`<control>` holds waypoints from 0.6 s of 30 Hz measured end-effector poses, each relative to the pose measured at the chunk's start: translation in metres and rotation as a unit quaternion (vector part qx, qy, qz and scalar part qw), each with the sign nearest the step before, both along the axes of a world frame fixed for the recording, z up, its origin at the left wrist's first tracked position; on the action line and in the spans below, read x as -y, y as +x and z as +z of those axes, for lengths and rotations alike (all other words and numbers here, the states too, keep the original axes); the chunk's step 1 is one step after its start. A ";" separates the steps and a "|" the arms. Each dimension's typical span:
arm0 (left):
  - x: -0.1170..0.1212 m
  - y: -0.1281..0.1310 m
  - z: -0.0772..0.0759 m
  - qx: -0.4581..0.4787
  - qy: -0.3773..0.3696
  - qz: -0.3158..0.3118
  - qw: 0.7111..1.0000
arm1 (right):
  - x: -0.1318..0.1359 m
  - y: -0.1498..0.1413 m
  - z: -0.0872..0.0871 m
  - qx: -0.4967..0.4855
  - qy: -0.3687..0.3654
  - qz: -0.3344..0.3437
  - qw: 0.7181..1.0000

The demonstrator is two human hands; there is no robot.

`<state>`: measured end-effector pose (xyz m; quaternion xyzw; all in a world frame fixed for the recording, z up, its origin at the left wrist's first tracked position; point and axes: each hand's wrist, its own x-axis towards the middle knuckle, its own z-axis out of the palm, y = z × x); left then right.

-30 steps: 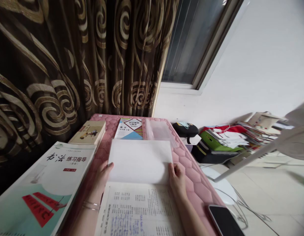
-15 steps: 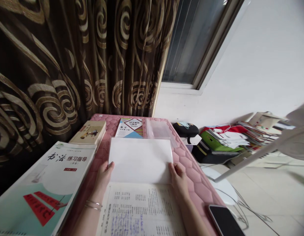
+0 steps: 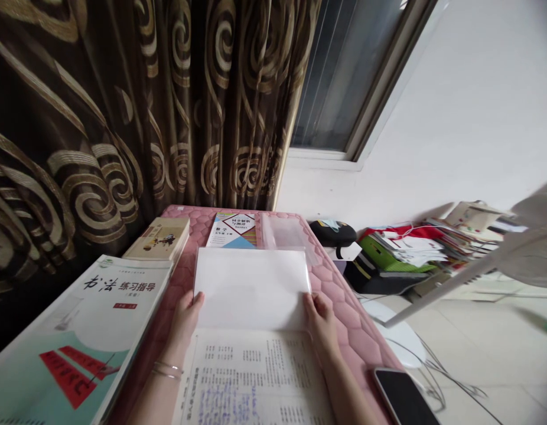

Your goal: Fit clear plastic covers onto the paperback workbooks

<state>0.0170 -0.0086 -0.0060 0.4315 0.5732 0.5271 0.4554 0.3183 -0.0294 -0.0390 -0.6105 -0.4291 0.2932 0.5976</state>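
An open workbook with printed text and blue handwriting lies on the pink quilted table in front of me. Its far part is covered by a white sheet inside a clear plastic cover. My left hand grips the left edge of that cover, thumb on top. My right hand pinches its right edge. A bracelet sits on my left wrist.
A large textbook lies at the left, a thick book behind it. A colourful booklet and a clear sleeve lie at the far end. A phone rests at the right edge. Piled books sit on the floor; a curtain hangs behind.
The plastic-covered sheet has shifted slightly away from me between my hands; both hands keep their hold on its edges.
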 end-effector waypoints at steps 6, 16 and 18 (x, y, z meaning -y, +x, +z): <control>-0.001 -0.001 -0.002 -0.004 -0.003 0.002 1.000 | 0.002 0.000 0.004 -0.040 -0.010 0.025 0.999; -0.002 -0.004 -0.006 0.003 -0.019 0.002 1.000 | -0.006 0.004 -0.007 0.059 -0.010 -0.026 0.998; -0.003 -0.004 -0.006 0.000 -0.015 0.001 1.000 | -0.006 0.003 -0.006 0.063 -0.010 -0.031 0.997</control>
